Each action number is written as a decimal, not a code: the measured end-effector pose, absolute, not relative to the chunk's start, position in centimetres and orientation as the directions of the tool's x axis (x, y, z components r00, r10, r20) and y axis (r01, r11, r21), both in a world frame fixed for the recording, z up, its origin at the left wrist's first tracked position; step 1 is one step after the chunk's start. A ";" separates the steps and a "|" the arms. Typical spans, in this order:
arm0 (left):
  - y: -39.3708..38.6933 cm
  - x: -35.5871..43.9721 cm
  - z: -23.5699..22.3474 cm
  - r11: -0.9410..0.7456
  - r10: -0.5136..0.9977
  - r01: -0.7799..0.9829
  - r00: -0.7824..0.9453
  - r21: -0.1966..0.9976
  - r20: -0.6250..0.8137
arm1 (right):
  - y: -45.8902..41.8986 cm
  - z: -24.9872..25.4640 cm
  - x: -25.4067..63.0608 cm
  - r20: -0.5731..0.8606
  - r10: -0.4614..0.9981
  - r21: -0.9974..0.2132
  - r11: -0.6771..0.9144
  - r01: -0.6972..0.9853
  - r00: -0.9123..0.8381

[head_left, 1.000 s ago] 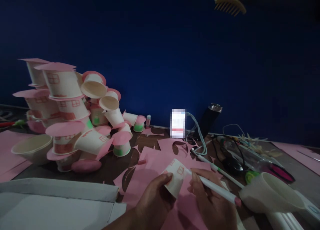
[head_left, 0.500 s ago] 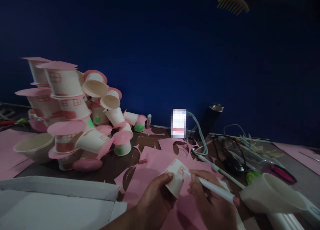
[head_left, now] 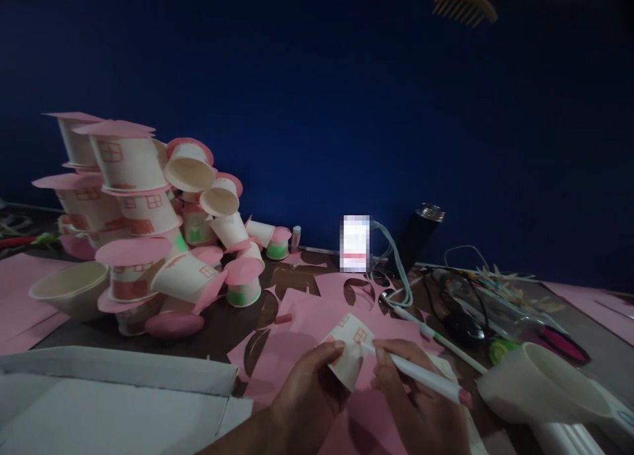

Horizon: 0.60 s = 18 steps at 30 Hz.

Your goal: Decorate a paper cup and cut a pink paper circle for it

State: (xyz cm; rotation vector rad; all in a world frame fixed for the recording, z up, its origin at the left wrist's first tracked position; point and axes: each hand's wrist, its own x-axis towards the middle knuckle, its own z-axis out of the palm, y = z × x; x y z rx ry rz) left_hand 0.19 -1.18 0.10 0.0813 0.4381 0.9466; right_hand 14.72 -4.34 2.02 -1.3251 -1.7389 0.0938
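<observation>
1. Here we were at the near side of the table (head_left: pixel 222 329), and our left hand (head_left: pixel 312 389) had a small white paper cup (head_left: pixel 351 359), tilted, above the pink sheets (head_left: pixel 302 316) midway between the left and right edges!
2. Our left fingers were curled narrow around it, thumb pressed along its wall, the tips behind hidden from us.
3. In came the detail: a red-lined window (head_left: pixel 360 336) on the cup's side, with more red marks near the thumb.
4. Our right hand (head_left: pixel 421 402) had a white marker (head_left: pixel 428 379) in a tight pinch, its pink end pointing toward the right edge; the tip was at the cup's wall, just beside that window, though contact was too fine for us to call.
5. Over toward the left edge, what a pile: decorated cups (head_left: pixel 136 161) with pink paper discs, stacked several high, a pale bowl (head_left: pixel 69 300) beside them.
6. The near left corner had an open white box (head_left: pixel 113 409).
7. By the far edge, we saw a black bottle (head_left: pixel 419 244) leaning; toward the right edge, a black mouse (head_left: pixel 463 328) and a large pale cup (head_left: pixel 539 385) on its side.
</observation>
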 end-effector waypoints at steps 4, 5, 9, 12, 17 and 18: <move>-1.1 0.2 0.1 0.593 0.798 -0.767 0.520 0.245 -0.305 | -4.3 2.0 14.7 0.596 0.803 -0.542 0.406 0.736 -0.004; -1.1 0.2 0.0 0.597 0.795 -0.764 0.524 0.243 -0.305 | -4.3 2.0 14.7 0.589 0.808 -0.542 0.400 0.739 -0.005; -1.1 0.2 -0.2 0.584 0.804 -0.773 0.508 0.247 -0.310 | -4.5 2.1 14.6 0.574 0.819 -0.556 0.381 0.739 0.010; -1.1 0.3 0.0 0.582 0.809 -0.773 0.519 0.253 -0.276 | -4.6 2.2 14.4 0.578 0.812 -0.620 0.371 0.691 0.082; -1.1 0.6 0.0 0.563 0.827 -0.747 0.512 0.355 -0.233 | -4.3 2.5 14.4 0.516 0.781 -0.809 0.310 0.499 0.351; -1.1 0.7 -0.1 0.561 0.827 -0.740 0.515 0.371 -0.223 | -4.1 2.5 14.5 0.505 0.772 -0.824 0.297 0.483 0.386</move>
